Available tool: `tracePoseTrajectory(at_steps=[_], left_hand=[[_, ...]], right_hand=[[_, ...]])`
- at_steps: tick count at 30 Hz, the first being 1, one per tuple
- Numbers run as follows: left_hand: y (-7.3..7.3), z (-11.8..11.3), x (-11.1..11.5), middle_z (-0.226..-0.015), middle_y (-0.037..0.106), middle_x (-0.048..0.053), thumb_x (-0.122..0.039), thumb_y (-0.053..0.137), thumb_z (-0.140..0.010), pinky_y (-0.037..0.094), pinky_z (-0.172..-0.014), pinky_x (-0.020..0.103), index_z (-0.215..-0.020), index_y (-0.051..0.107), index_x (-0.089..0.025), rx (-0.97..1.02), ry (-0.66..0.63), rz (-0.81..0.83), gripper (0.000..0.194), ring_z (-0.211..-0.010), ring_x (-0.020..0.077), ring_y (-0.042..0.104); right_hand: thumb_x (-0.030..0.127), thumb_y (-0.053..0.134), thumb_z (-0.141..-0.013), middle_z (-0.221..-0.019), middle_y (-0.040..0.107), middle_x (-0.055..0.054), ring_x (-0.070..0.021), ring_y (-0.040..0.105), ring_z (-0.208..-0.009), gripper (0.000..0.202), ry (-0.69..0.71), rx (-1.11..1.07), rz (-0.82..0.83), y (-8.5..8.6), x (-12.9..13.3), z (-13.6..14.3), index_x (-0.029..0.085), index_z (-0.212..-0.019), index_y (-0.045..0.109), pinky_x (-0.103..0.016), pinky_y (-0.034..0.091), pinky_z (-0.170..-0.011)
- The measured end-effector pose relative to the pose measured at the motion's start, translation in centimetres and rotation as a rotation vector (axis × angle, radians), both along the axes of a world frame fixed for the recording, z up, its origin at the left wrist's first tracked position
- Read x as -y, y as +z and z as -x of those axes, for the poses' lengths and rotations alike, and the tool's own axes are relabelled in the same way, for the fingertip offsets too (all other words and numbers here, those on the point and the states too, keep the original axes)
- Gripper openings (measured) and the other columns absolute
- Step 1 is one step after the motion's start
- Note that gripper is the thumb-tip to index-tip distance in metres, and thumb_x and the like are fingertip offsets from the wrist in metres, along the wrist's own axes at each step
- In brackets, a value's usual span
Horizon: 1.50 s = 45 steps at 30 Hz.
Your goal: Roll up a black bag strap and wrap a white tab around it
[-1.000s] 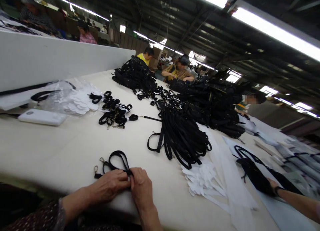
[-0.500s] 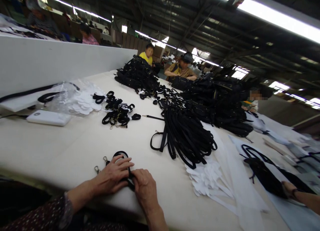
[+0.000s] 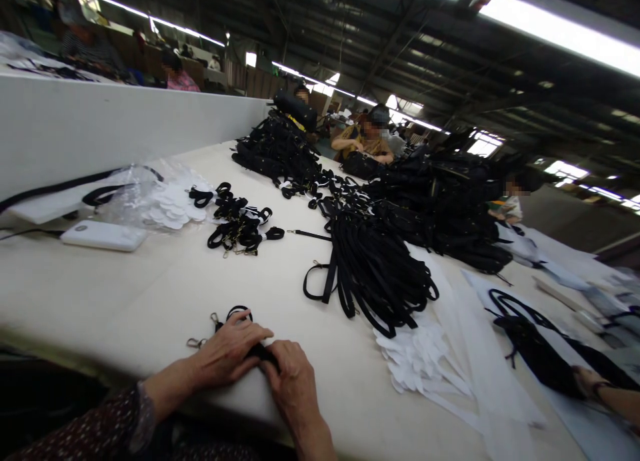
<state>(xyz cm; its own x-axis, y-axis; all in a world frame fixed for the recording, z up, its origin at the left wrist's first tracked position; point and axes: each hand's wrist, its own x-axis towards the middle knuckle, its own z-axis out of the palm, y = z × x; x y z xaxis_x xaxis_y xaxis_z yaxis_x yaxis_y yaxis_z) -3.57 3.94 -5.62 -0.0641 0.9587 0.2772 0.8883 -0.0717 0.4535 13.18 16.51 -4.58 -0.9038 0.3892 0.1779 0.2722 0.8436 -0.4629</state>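
Near the front edge of the table, both hands hold a coiled black strap (image 3: 263,354) with metal snap hooks at one end. My left hand (image 3: 233,348) is closed over the coil, its fingers pressing it from above. One snap hook (image 3: 195,343) and a loop of the strap stick out beyond that hand on the left. My right hand (image 3: 293,374) grips the other end of the coil between thumb and fingers. Ahead lies a group of bundled black straps (image 3: 239,224) with white bands. A pile of long loose straps (image 3: 377,268) sits to the right.
White paper pieces (image 3: 420,358) lie right of my hands. A white power bank (image 3: 103,236) and a plastic bag of white pieces (image 3: 170,201) are at left. Black bags (image 3: 435,194) are heaped at the back. A co-worker's hand (image 3: 590,381) touches a black bag at right.
My hands have pressed the strap coil flatter and narrower between them. The lower snap hook has tipped over on the table. At the back, a black bag has been lifted before a co-worker.
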Motion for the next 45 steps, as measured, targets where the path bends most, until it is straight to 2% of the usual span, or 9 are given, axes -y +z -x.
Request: tracePoseTrajectory(at_steps=[3,10,16,20,24,32,38,41,45], left_hand=[[0.2,1.4,0.5,-0.146,0.054,0.009,-0.029,0.063,-0.089,0.021,-0.117,0.054,-0.148,0.035,-0.028,-0.047,0.036,0.018,0.066,-0.134,0.0288,0.047],[0.0,3.3,2.1,-0.124,0.066,0.006,-0.031,0.063,-0.091,0.041,-0.103,0.047,-0.142,0.047,-0.03,-0.005,0.08,0.086,0.054,-0.115,0.0258,0.057],[-0.2,3.5,2.8,-0.156,0.044,0.01,-0.03,0.062,-0.09,0.039,-0.11,0.049,-0.152,0.033,-0.029,0.004,0.124,0.106,0.069,-0.136,0.0295,0.045],[-0.2,3.5,2.8,-0.13,0.063,0.008,-0.03,0.064,-0.09,0.046,-0.103,0.044,-0.139,0.051,-0.028,0.049,0.11,0.084,0.05,-0.118,0.0264,0.056],[-0.3,2.6,2.9,-0.107,0.067,0.005,-0.028,0.058,-0.095,0.05,-0.091,0.039,-0.119,0.064,-0.026,0.036,0.077,0.058,0.025,-0.098,0.0222,0.06],[0.3,2.0,2.5,-0.11,0.067,0.006,-0.026,0.054,-0.097,0.05,-0.089,0.037,-0.127,0.059,-0.027,-0.051,0.102,-0.004,0.03,-0.1,0.022,0.061],[-1.3,2.2,2.4,-0.134,0.063,0.006,-0.028,0.048,-0.101,0.046,-0.095,0.038,-0.14,0.051,-0.03,-0.182,0.076,0.003,0.039,-0.116,0.0238,0.058],[-1.5,2.4,2.2,-0.126,0.065,0.006,-0.029,0.048,-0.101,0.046,-0.093,0.037,-0.141,0.05,-0.03,-0.149,0.067,0.027,0.04,-0.109,0.0223,0.058],[-1.2,2.6,1.2,-0.105,0.066,0.005,-0.027,0.046,-0.102,0.049,-0.088,0.035,-0.138,0.053,-0.031,-0.092,0.064,0.035,0.037,-0.095,0.02,0.06]], right_hand=[[0.015,0.069,-0.086,-0.096,0.068,0.0,-0.0201,0.059,-0.093,0.016,0.03,0.004,-0.038,-0.3,-0.1,0.0,0.024,-0.097,0.063,-0.031,0.046,-0.081],[0.013,0.061,-0.092,-0.107,0.068,-0.004,-0.0222,0.058,-0.096,0.044,0.052,-0.04,-0.257,-1.0,0.4,-0.1,0.026,-0.134,0.054,-0.035,0.049,-0.082],[0.011,0.055,-0.093,-0.116,0.065,-0.008,-0.025,0.056,-0.1,0.05,0.093,0.007,-0.361,-1.4,0.4,-0.3,0.02,-0.141,0.048,-0.039,0.049,-0.082],[0.014,0.055,-0.093,-0.117,0.065,-0.009,-0.0253,0.056,-0.102,0.049,0.112,-0.002,-0.351,-1.1,0.6,-0.4,0.021,-0.141,0.048,-0.039,0.049,-0.084],[0.02,0.062,-0.092,-0.113,0.066,-0.007,-0.0249,0.056,-0.102,0.043,0.061,-0.016,-0.276,-1.1,0.7,-0.3,0.022,-0.134,0.054,-0.039,0.048,-0.086],[0.018,0.056,-0.097,-0.107,0.068,-0.005,-0.0214,0.056,-0.099,0.039,0.092,-0.102,-0.301,-0.2,-1.3,-0.1,0.026,-0.135,0.055,-0.038,0.045,-0.09],[0.022,0.057,-0.096,-0.121,0.064,-0.007,-0.0238,0.053,-0.113,0.035,0.139,-0.031,-0.279,-0.1,-1.6,-0.1,0.024,-0.131,0.055,-0.04,0.042,-0.098],[0.023,0.057,-0.096,-0.12,0.065,-0.006,-0.0237,0.052,-0.113,0.032,0.157,-0.042,-0.276,-0.3,-1.3,0.5,0.023,-0.129,0.056,-0.041,0.04,-0.101],[0.017,0.051,-0.099,-0.101,0.068,-0.004,-0.0204,0.056,-0.095,0.034,0.148,-0.064,-0.267,-1.1,-1.3,1.8,0.025,-0.131,0.056,-0.035,0.043,-0.087]])
